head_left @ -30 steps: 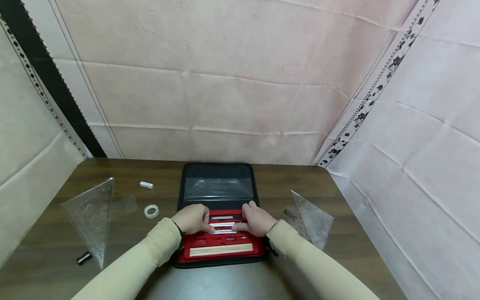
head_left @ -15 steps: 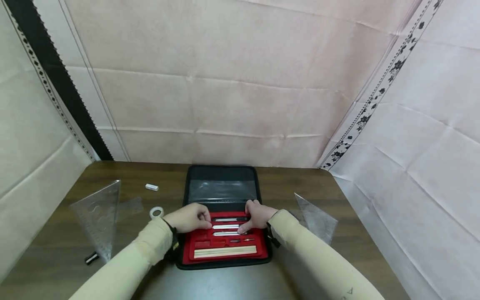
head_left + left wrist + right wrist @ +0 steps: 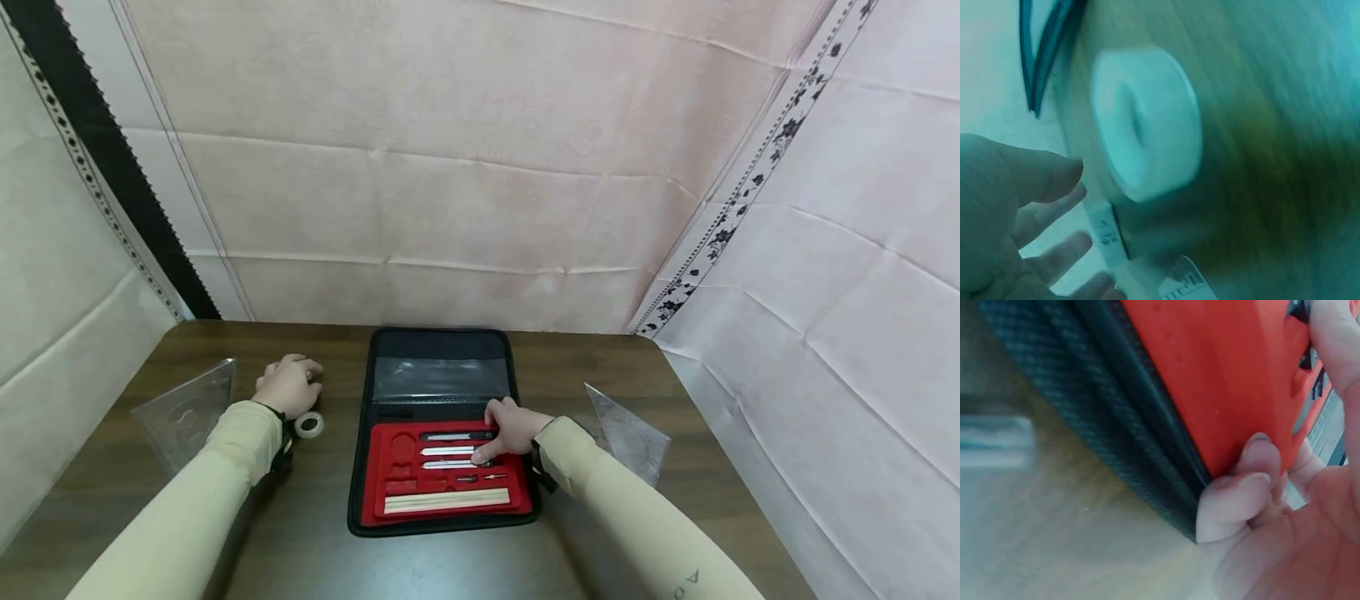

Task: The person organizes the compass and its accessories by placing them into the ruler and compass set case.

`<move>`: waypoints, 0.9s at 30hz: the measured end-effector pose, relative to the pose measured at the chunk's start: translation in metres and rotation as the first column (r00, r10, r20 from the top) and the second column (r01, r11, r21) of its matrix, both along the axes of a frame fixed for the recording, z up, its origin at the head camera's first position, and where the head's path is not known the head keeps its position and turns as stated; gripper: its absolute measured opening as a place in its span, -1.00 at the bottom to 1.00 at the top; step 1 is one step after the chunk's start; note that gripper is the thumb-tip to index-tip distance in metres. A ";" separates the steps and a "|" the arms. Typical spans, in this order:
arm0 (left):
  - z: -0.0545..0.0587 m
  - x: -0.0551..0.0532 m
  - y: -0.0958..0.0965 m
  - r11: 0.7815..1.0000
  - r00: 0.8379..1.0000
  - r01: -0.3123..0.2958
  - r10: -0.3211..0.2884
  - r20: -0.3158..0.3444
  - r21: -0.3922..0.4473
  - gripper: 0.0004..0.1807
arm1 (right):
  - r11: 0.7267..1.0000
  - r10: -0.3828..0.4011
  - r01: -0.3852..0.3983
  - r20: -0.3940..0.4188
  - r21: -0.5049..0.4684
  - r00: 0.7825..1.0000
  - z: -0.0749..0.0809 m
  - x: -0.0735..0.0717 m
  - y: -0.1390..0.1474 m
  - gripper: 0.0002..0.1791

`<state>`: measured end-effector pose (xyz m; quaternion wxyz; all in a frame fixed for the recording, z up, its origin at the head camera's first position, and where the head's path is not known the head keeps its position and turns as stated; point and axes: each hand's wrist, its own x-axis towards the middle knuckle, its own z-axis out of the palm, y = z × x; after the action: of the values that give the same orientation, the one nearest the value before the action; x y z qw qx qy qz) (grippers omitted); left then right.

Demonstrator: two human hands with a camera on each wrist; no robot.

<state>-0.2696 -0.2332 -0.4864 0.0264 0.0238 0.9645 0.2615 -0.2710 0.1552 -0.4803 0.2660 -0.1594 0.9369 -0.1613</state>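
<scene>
My left hand hovers over the back left of the table, fingers apart and relaxed, holding nothing. Close to it lies a white roll of tape, large in the left wrist view. Just past its fingertips a printed white eraser shows in that view; the hand hides it in the head view. An open black zip case with a red tray lies mid-table. At the tray's right edge my right hand grips it, fingers curled at the rim and thumb by the compass and divider ends.
Thin pale wooden sticks and metal drawing tools lie in the tray. One clear set square stands at the left, another at the right. Pale cloth hangs behind the table.
My left hand has left the red tray and moved left and back, past the tape roll to the eraser. My right hand has stayed at the tray's right edge.
</scene>
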 end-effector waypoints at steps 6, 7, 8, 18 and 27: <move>-0.009 -0.002 -0.011 1.000 1.000 0.004 -0.004 0.008 -0.012 -0.81 | 1.000 -0.001 0.001 0.007 -0.020 1.000 -0.001 0.000 -0.004 -0.38; -0.010 -0.003 -0.011 1.000 1.000 0.007 -0.007 0.002 -0.014 -0.82 | 1.000 0.000 0.001 0.007 -0.019 1.000 -0.001 0.000 -0.004 -0.38; -0.010 -0.003 -0.011 1.000 1.000 0.007 -0.007 -0.004 -0.017 -0.82 | 1.000 -0.001 0.001 0.006 -0.019 1.000 -0.001 0.001 -0.004 -0.38; 0.000 -0.004 0.006 0.994 0.995 0.094 -0.096 -0.031 -0.061 -0.86 | 1.000 -0.010 0.011 0.006 -0.030 1.000 -0.006 0.001 0.006 -0.38; 0.005 0.000 0.021 0.992 0.993 0.119 -0.118 0.018 -0.034 -0.81 | 0.999 -0.011 0.011 -0.002 -0.039 1.000 -0.008 0.000 0.007 -0.35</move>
<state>-0.2694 -0.2119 -0.4810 0.0501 0.0783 0.9657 0.2426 -0.2706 0.1621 -0.4883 0.2610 -0.1598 0.9347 -0.1809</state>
